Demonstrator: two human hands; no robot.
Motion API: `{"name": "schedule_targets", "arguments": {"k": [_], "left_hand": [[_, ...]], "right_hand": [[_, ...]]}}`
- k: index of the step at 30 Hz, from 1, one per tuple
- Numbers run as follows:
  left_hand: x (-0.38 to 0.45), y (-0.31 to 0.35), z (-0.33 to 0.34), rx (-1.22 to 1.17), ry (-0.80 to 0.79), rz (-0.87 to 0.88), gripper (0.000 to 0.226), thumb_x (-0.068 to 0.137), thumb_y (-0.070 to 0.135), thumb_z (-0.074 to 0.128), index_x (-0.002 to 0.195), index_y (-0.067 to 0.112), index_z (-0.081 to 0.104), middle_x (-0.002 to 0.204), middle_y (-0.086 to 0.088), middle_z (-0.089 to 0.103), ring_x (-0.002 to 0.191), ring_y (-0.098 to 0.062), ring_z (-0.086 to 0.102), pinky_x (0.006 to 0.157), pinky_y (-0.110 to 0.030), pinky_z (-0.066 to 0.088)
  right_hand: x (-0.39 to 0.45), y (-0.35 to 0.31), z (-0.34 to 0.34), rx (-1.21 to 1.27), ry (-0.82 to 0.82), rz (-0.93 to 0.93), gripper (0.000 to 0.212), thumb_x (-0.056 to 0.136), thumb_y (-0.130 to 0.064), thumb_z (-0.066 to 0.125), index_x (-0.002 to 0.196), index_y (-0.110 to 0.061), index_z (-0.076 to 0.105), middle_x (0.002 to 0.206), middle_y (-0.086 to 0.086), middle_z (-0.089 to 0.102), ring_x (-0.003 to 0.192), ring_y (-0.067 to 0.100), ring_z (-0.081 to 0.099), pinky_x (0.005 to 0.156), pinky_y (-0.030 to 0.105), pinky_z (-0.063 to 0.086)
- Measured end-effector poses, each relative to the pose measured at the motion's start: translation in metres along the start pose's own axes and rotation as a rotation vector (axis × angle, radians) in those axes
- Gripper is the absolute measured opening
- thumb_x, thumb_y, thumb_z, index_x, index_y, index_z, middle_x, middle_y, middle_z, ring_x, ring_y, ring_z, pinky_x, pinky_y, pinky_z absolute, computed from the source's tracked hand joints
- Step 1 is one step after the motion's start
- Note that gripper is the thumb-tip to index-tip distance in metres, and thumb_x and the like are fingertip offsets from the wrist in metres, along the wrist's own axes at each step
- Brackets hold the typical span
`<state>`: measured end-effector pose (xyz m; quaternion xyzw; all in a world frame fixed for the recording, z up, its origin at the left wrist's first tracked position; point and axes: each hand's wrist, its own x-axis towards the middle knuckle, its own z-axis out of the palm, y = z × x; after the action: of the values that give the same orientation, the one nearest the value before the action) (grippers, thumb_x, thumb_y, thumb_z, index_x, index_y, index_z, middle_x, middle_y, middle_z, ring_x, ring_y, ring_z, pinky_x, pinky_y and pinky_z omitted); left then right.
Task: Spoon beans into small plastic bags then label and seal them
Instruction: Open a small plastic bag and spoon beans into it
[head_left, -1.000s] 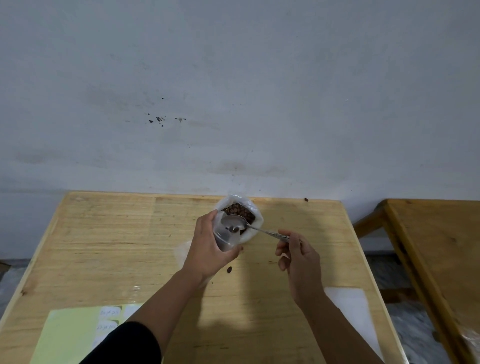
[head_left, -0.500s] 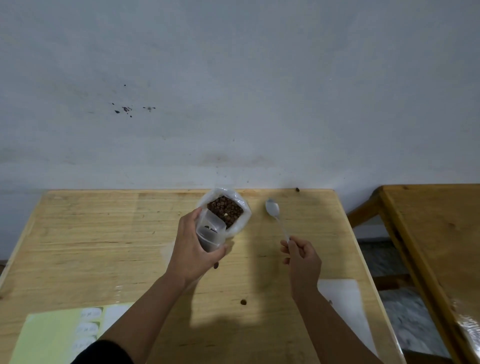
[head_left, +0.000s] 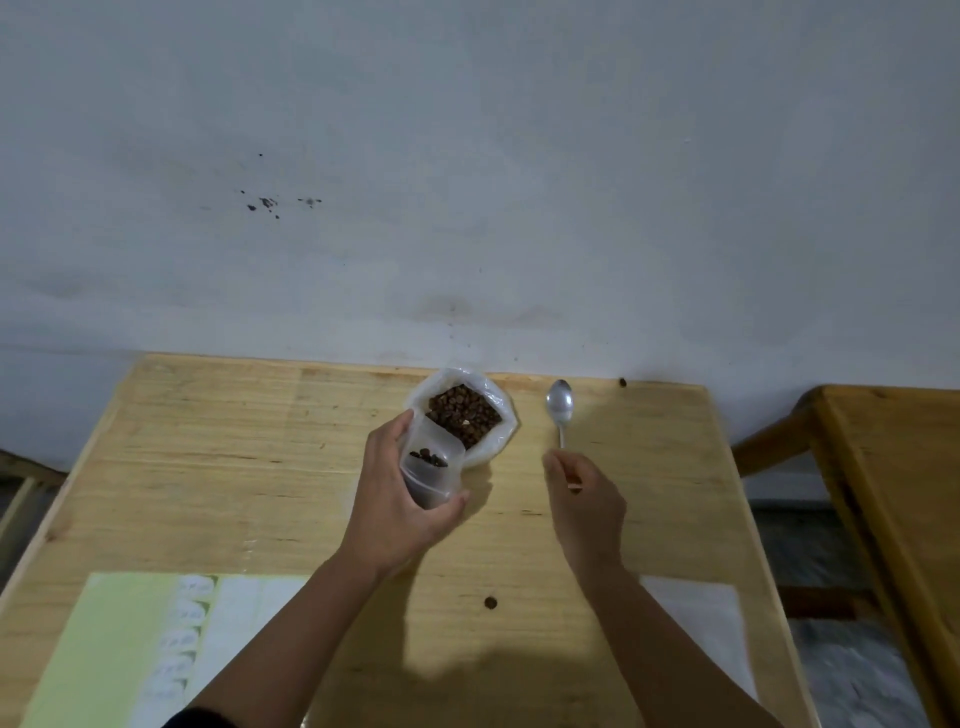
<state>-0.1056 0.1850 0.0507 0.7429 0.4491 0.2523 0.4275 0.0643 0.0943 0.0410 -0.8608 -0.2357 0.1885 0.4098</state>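
Observation:
My left hand (head_left: 395, 499) grips a small clear plastic bag (head_left: 431, 467) held open, with a few brown beans at its bottom. Just behind it a large white bag of beans (head_left: 465, 415) stands open on the wooden table (head_left: 234, 452). A metal spoon (head_left: 560, 410) lies to the right of the big bag, bowl toward the wall. My right hand (head_left: 584, 499) pinches the end of the spoon's handle. A sheet of white labels (head_left: 182, 639) on green backing lies at the front left.
A single loose bean (head_left: 490, 603) lies on the table between my forearms, another (head_left: 622, 383) at the far edge by the wall. Flat clear bags (head_left: 701, 623) lie at the front right. A second wooden table (head_left: 904, 493) stands to the right across a gap.
My right hand drew the spoon out of the small bag and swung it right, down beside the big bean bag. A bean dropped onto the table. My left hand kept holding the small bag.

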Motion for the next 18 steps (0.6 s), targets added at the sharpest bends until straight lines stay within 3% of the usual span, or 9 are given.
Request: {"name": "schedule_targets", "arguments": {"k": [3,6,8,11,13,16,18], "left_hand": [[-0.006,0.01,0.002,-0.002,0.016,0.021,0.104,0.056,0.057,0.069,0.141,0.014,0.028,0.131,0.008,0.032,0.116,0.01,0.033,0.093,0.005,0.022],[-0.014,0.02,0.001,-0.011,0.01,0.068,0.099,0.057,0.055,0.071,0.139,0.024,0.025,0.131,0.009,0.031,0.12,0.021,0.026,0.094,0.005,0.021],[-0.018,0.026,-0.001,-0.018,0.0,0.091,0.1,0.056,0.056,0.074,0.137,0.03,0.021,0.13,0.013,0.03,0.122,0.021,0.023,0.094,0.004,0.021],[-0.023,0.03,-0.012,-0.024,-0.019,0.087,0.117,0.049,0.064,0.079,0.141,0.029,0.016,0.129,0.023,0.025,0.12,0.022,0.022,0.092,0.006,0.019],[-0.025,0.031,-0.024,-0.031,-0.021,0.058,0.123,0.046,0.054,0.085,0.145,0.025,0.018,0.129,0.017,0.028,0.113,0.016,0.028,0.089,0.008,0.02],[-0.023,0.03,-0.047,-0.047,0.034,0.054,0.097,0.061,0.032,0.085,0.141,0.026,0.031,0.122,0.015,0.04,0.108,0.006,0.039,0.088,0.004,0.028],[-0.022,0.028,-0.065,-0.065,0.089,0.084,0.072,0.072,0.027,0.078,0.134,0.032,0.041,0.115,0.019,0.048,0.106,0.006,0.047,0.088,-0.001,0.034]], "right_hand": [[-0.009,-0.032,-0.003,0.118,-0.27,-0.141,0.014,0.088,-0.031,0.061,0.091,-0.024,0.072,0.07,-0.013,0.066,0.064,-0.003,0.058,0.062,0.008,0.041],[-0.012,-0.056,-0.006,0.182,-0.473,-0.178,0.019,0.085,-0.031,0.065,0.099,-0.021,0.072,0.084,-0.011,0.072,0.076,-0.005,0.064,0.071,0.011,0.049],[-0.012,-0.068,-0.006,0.207,-0.519,-0.182,0.016,0.083,-0.026,0.068,0.095,-0.016,0.074,0.084,-0.007,0.073,0.077,0.001,0.067,0.075,0.017,0.052],[-0.012,-0.086,-0.007,0.184,-0.568,-0.188,0.009,0.083,-0.02,0.069,0.082,-0.013,0.074,0.06,-0.015,0.065,0.055,-0.005,0.055,0.061,0.014,0.045],[-0.013,-0.099,-0.007,0.141,-0.598,-0.19,0.01,0.083,-0.021,0.069,0.078,-0.014,0.073,0.06,-0.012,0.066,0.057,-0.003,0.055,0.06,0.018,0.046],[-0.02,-0.122,-0.006,0.083,-0.625,-0.217,0.012,0.081,-0.024,0.068,0.079,-0.014,0.074,0.074,0.0,0.071,0.069,0.006,0.06,0.071,0.028,0.05],[-0.028,-0.136,-0.005,0.073,-0.629,-0.244,0.009,0.081,-0.023,0.069,0.076,-0.018,0.074,0.071,-0.008,0.069,0.066,0.002,0.059,0.07,0.024,0.048]]}}
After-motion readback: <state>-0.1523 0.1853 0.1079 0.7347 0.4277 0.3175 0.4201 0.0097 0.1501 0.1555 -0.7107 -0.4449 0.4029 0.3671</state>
